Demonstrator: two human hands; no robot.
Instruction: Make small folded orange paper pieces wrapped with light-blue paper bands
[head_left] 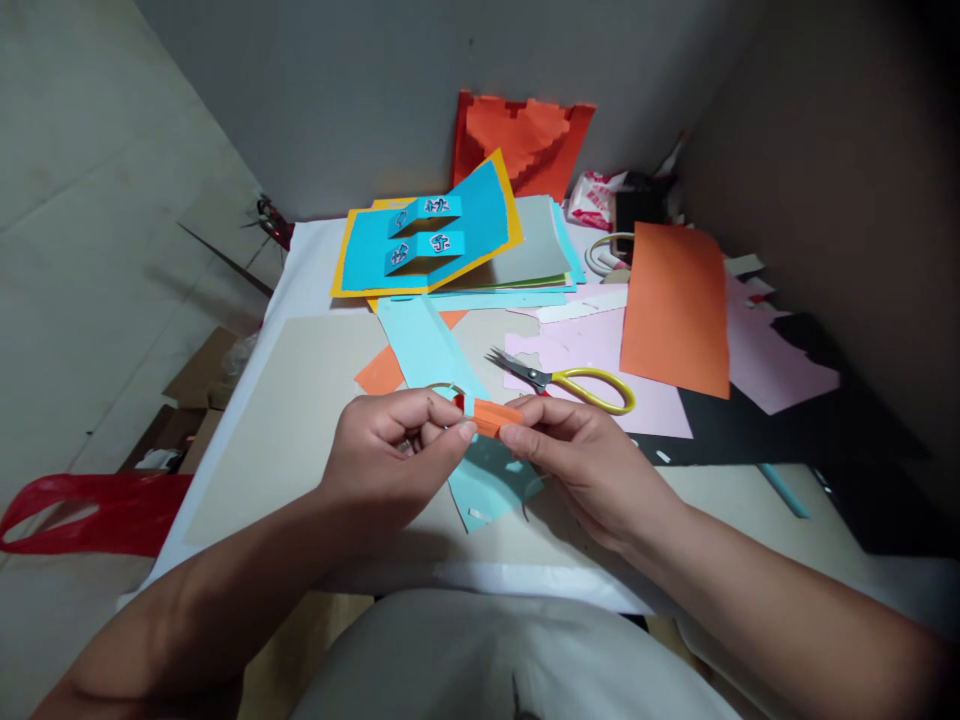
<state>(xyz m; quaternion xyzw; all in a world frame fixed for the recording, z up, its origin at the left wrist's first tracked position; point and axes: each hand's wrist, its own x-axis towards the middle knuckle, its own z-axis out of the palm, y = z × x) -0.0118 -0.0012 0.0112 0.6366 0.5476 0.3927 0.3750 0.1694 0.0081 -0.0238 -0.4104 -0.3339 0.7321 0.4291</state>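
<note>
- White-covered table with yellow-handled scissors just beyond my hands
- My left hand: fingertips pinching folded orange paper strip
- My right hand: pinching the strip's other end

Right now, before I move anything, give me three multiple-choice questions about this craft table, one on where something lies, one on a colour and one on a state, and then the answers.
1. Where do the yellow-handled scissors lie?
A) On the pale pink paper, beyond the right hand
B) On the floor beside the red bag
C) On top of the blue pop-up card

2. What colour is the folded paper strip held by the left hand and the right hand?
A) Green
B) Orange
C) Blue

3. What state is the blue pop-up card in?
A) Shut flat
B) Open, with two raised steps
C) Torn in half

Answers:
1. A, the yellow handles rest on the pink sheet.
2. B, the strip shows orange between the fingers.
3. B, two lettered steps stand out from the open card.
</note>
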